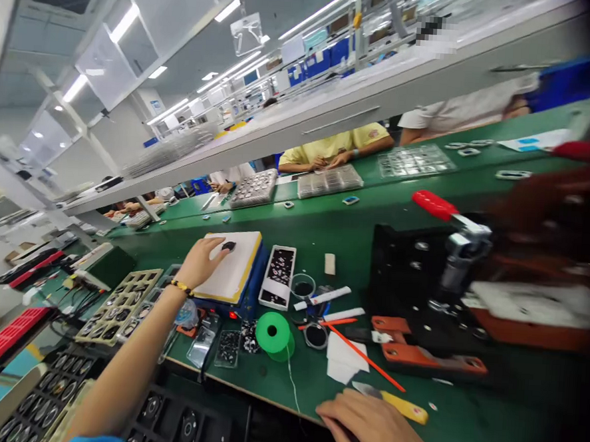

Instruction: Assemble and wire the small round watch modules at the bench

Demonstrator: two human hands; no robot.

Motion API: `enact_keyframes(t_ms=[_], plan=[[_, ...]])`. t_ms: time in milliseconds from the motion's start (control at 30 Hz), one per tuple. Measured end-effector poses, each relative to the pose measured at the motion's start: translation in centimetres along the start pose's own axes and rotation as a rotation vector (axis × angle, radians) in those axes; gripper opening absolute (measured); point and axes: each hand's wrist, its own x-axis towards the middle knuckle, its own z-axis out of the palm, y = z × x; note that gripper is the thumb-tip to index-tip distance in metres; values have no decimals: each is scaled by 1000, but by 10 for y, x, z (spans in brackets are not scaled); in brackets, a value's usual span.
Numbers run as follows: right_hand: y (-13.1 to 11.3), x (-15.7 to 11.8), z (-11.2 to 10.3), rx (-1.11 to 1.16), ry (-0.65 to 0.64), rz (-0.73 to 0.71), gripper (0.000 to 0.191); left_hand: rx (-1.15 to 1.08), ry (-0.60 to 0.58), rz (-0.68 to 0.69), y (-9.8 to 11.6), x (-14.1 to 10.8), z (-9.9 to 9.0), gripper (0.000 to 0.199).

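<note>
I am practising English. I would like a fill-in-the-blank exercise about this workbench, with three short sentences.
1. The left hand touches a small dark object on a ____ rectangular pad.
2. The flat-bladed tool beside the right hand has a ____ handle.
3. The round tape roll is bright ____.

Missing words: white, yellow, green.

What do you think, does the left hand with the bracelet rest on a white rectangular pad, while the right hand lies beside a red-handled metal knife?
No: in the head view, the metal knife has a yellow handle, not red. The rest stands: left hand on the white rectangular pad, right hand beside the knife.
</note>
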Motion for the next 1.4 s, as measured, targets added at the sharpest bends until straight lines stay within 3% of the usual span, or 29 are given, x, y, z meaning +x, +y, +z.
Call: enact_keyframes(t_ms=[100, 300, 533, 767, 933, 1067, 1167, 1267, 1400], plan=[[-7, -1, -3, 38, -82, 86, 21, 44, -72, 36, 2, 17, 3, 28], [-6, -1, -7, 58, -108, 47, 16, 190, -105, 50, -3, 35, 6, 36], [-5, -2, -10, 71, -140, 2, 19, 430, -121, 10, 10, 43, 3, 35], [-6, -16, -24, 119, -89, -95, 25, 191, -229, -89, -5, 49, 0, 53], [-4, -55, -60, 121, 30, 51, 26, 66, -275, -165, -21, 55, 1, 56], [5, -94, -86, 32, 172, 138, 22, -35, -222, -262, -27, 56, -2, 64], [13, -118, -98, -43, 227, 171, 21, -93, -149, -282, -21, 45, -5, 66], [19, -131, -103, -69, 253, 186, 21, -132, -26, -318, -3, 20, -13, 61], [25, -133, -103, -76, 248, 174, 23, -343, 190, -363, 35, -32, -29, 50]])
